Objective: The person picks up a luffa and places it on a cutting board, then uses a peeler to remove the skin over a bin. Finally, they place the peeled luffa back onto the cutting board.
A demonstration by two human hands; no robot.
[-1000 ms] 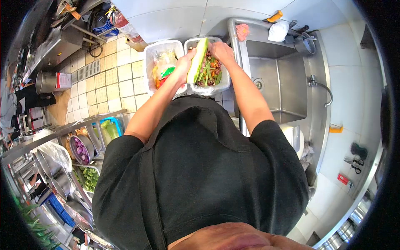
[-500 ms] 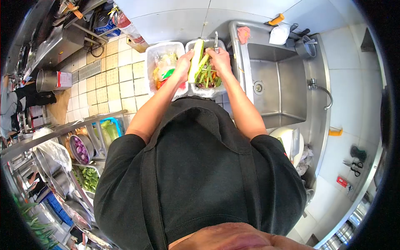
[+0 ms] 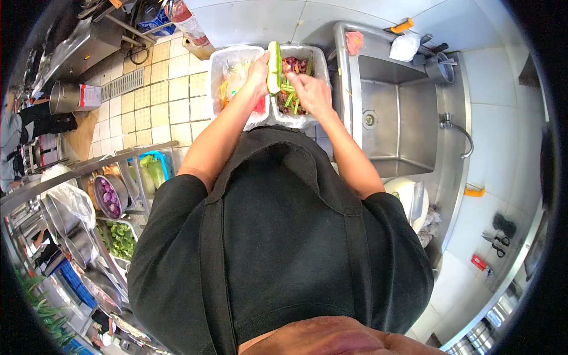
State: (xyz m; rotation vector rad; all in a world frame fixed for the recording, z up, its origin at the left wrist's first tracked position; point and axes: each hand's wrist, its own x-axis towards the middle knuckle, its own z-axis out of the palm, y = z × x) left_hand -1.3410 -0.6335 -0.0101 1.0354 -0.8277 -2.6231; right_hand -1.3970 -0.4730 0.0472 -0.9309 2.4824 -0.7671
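Note:
My left hand (image 3: 258, 74) is wrapped round a long green vegetable (image 3: 274, 66) with pale peeled stretches, held upright between two lined bins. Just right of it, my right hand (image 3: 312, 94) has curled fingers over the right bin (image 3: 322, 65). What it grips is mostly hidden now; a slim metal tool like a peeler showed in it earlier. Green peel strips (image 3: 289, 100) lie below on dark purple scraps in that bin. Beneath my left forearm, the left bin (image 3: 216, 68) holds plastic bags and other waste.
A steel sink (image 3: 396, 118) with a tap (image 3: 458, 127) is at my right. On the left stands a rack (image 3: 77, 171) with a pot of purple onions (image 3: 110, 197) and leafy greens (image 3: 122, 239). A fire extinguisher (image 3: 188, 26) stands by the wall. Another person (image 3: 41, 130) is far left.
The vegetable has moved slightly up and left and looks more upright. My right hand has drawn down and away from it, and the long strip hanging between the hands is gone from there.

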